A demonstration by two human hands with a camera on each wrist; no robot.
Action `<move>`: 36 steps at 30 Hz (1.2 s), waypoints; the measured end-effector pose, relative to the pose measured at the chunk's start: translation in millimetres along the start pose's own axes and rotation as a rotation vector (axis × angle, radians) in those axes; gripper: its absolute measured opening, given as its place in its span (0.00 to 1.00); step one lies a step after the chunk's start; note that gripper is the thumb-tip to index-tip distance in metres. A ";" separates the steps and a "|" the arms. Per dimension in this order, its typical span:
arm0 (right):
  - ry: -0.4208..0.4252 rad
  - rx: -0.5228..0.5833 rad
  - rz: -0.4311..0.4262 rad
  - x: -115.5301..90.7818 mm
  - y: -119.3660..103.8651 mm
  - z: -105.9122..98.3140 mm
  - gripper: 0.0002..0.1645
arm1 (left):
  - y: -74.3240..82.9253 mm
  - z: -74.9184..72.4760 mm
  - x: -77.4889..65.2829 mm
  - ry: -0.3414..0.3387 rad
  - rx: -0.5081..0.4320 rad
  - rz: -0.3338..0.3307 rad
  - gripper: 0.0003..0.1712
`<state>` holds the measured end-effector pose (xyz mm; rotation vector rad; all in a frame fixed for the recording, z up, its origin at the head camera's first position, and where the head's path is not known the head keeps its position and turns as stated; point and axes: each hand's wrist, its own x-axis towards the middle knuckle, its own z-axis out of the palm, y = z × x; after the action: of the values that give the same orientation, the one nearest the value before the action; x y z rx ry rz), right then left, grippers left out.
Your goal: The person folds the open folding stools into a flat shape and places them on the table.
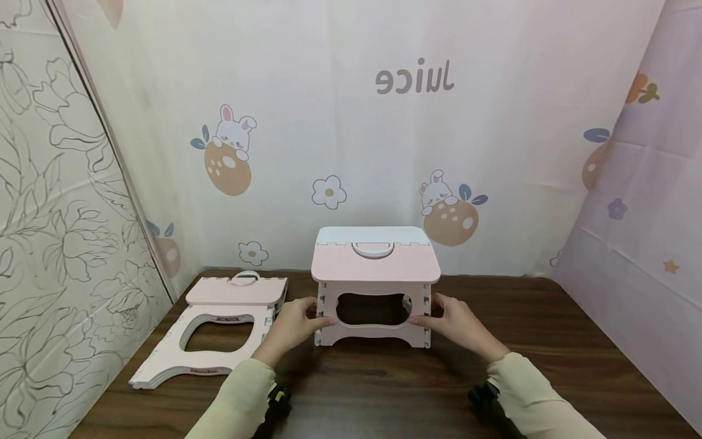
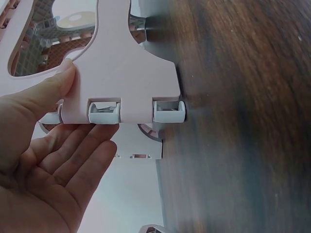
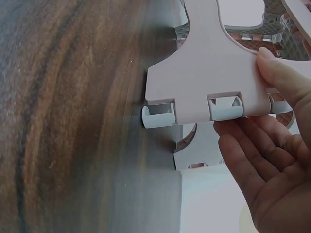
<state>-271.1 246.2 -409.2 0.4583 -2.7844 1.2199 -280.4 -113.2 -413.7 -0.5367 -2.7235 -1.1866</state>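
Note:
An unfolded pink and white folding stool (image 1: 375, 265) stands upright on the brown table, its white handle lying on the seat. Its front panel has a wide oval opening. My left hand (image 1: 296, 326) grips the left front leg edge, thumb on the front face and fingers behind the hinged side. On the opposite edge my right hand (image 1: 455, 320) holds the stool the same way. Both wrist views show the thumbs on the pink leg panel (image 2: 116, 73) beside white hinge pieces (image 3: 226, 108), with the fingers curled under the edge.
Left of the standing stool, a second pink folding stool (image 1: 219, 317) lies folded flat on the wooden table (image 1: 373, 396). A patterned curtain (image 1: 351, 122) hangs behind the table's back edge, with further patterned cloth (image 1: 66, 244) along the left side.

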 end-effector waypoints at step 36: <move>-0.079 0.058 -0.031 4.4 1.7 -5.8 0.33 | -4.7 -4.9 7.1 -0.068 -0.053 -0.001 0.20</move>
<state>-276.1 250.5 -405.7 0.5634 -2.8012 1.3072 -288.8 -117.8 -411.9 -0.5933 -2.7546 -1.2671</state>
